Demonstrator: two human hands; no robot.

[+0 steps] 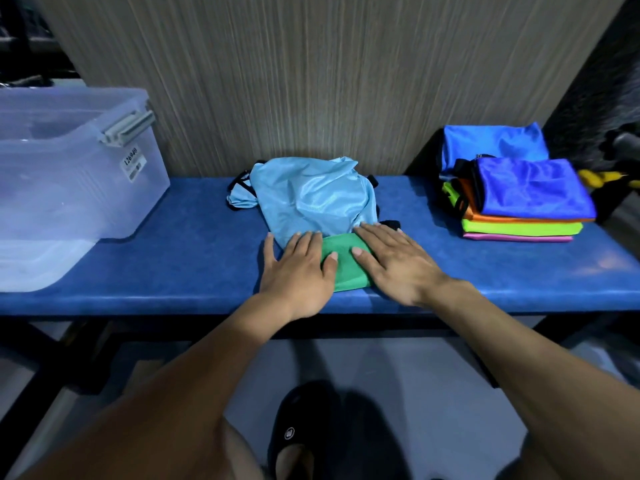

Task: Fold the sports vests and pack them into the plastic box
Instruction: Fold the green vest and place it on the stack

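Observation:
A folded green vest (343,263) lies near the front edge of the blue bench (173,258). My left hand (298,268) and my right hand (394,261) press flat on it, fingers straight, one on each side. Just behind it sits a crumpled light-blue vest (311,199) with black trim. On the bench's right end there is a stack of folded vests (519,202), blue on top, then orange, lime and pink. Another folded blue vest (495,142) stands behind the stack. The clear plastic box (69,181) sits open on the bench's left end.
A wood-grain wall panel (311,81) runs close behind the bench. A black and yellow object (613,168) shows at the far right. Below the bench are its dark frame and my foot in a black slipper (298,431) on the grey floor.

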